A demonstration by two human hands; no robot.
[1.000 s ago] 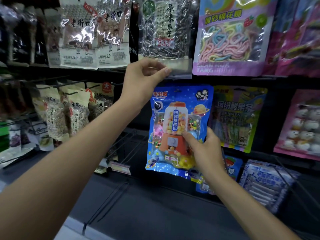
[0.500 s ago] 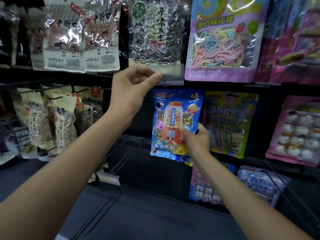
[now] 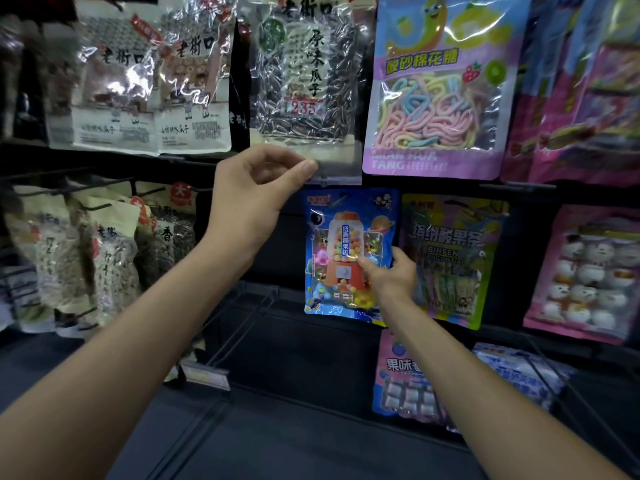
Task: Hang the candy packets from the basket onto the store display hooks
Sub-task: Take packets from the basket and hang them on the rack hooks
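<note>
Head view: the right hand (image 3: 391, 275) has its grip clamped on the blue candy packet (image 3: 346, 258), thumb on the front and fingers behind. It holds the packet up against the display, just under the seed bag (image 3: 304, 74). The left hand (image 3: 252, 199) has its grip pinched together on the clear flap (image 3: 334, 168) above the packet's top edge.

I cannot tell whether the packet's hole is on a hook. If it is not, letting go would likely drop the packet. The flap could also fall back and block the hole, and a sideways push could disturb the green packet (image 3: 450, 261) to the right.

Below lies a dark shelf (image 3: 294, 427), with empty wire hooks (image 3: 239, 327) near left. Packed store racks surround them, and no basket is in view.
</note>
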